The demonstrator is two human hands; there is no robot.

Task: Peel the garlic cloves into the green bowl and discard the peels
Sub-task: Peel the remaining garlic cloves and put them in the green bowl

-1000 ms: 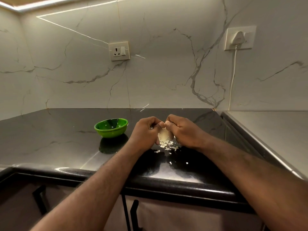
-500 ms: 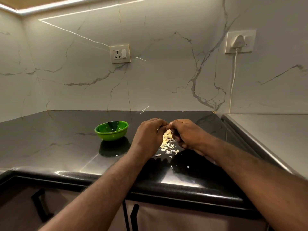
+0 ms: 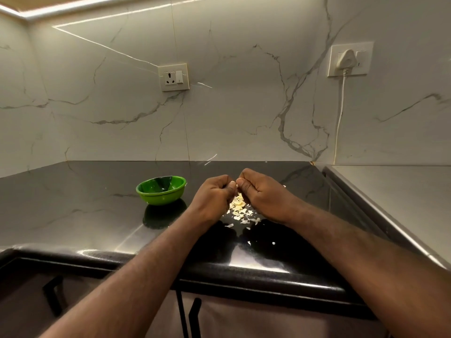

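My left hand (image 3: 214,196) and my right hand (image 3: 262,195) are held together just above the black counter, fingers curled, thumbs meeting at the top. Between the thumbs they pinch a small pale garlic clove (image 3: 232,183), mostly hidden by the fingers. Directly under the hands lies a heap of pale garlic peels (image 3: 240,208), with scattered flakes toward the counter's front edge. The green bowl (image 3: 161,190) stands on the counter to the left of my left hand, a short gap away; its inside looks dark and I cannot tell what it holds.
The black counter (image 3: 85,203) runs left and back to a marble wall with a socket (image 3: 173,77). A steel surface (image 3: 395,191) adjoins on the right. A plugged-in white cable (image 3: 340,113) hangs down the wall. Cabinet handles (image 3: 192,315) sit below the counter edge.
The hands stay together over the peel heap, with small finger shifts. A large pale peel seen between them a second ago is gone and the heap below looks fuller.
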